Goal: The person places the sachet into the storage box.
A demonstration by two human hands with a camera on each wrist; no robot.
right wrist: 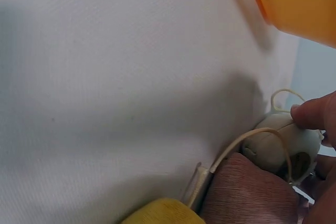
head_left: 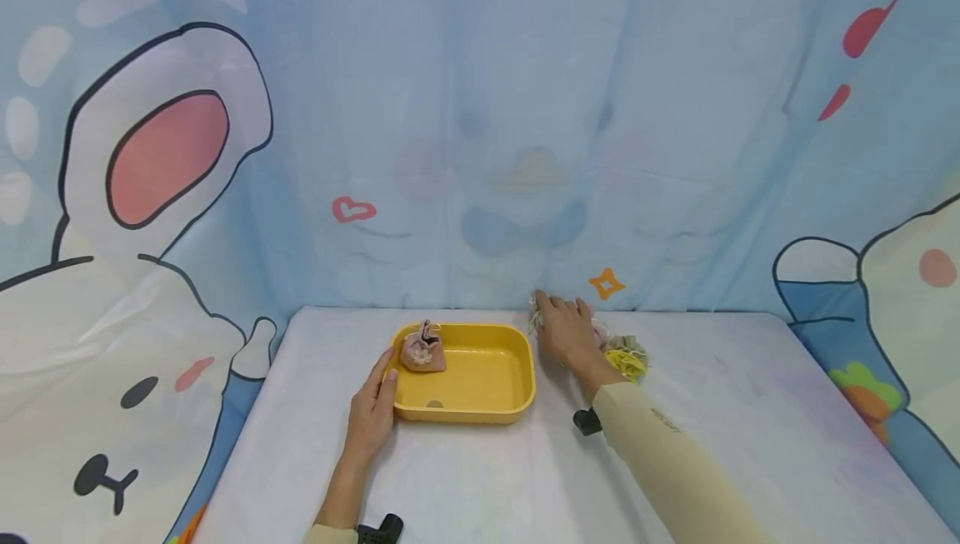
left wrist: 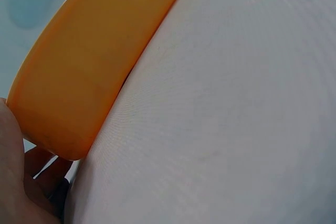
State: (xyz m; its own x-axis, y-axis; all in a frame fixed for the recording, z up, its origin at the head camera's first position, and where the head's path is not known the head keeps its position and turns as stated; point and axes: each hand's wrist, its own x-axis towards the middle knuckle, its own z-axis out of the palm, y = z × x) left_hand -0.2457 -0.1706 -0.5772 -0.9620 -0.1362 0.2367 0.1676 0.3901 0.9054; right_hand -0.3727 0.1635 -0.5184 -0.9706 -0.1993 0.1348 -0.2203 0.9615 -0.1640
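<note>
My left hand (head_left: pixel 371 411) holds the left end of a yellow plastic tray (head_left: pixel 465 416), with the thumb at the rim and other fingers behind the end wall in the left wrist view. Inside the tray, at its back left corner, sits a small pink drawstring pouch (head_left: pixel 423 352). Beyond the tray's right side, my right hand (head_left: pixel 567 331) pinches a pale, rounded little pouch (right wrist: pixel 268 148) with a thin cord loop. Its far side is hidden by the fingers. Against it lies a dusky pink pouch (right wrist: pixel 249 192), and a yellow pouch (head_left: pixel 626 365) is close by.
A grey-green pouch (head_left: pixel 630 346) lies behind the yellow one, right of my right wrist. The white tabletop (head_left: pixel 480 477) meets a blue cartoon-printed curtain (head_left: pixel 420 111) at its back edge. A small round brownish spot (head_left: pixel 435 403) shows at the tray's front.
</note>
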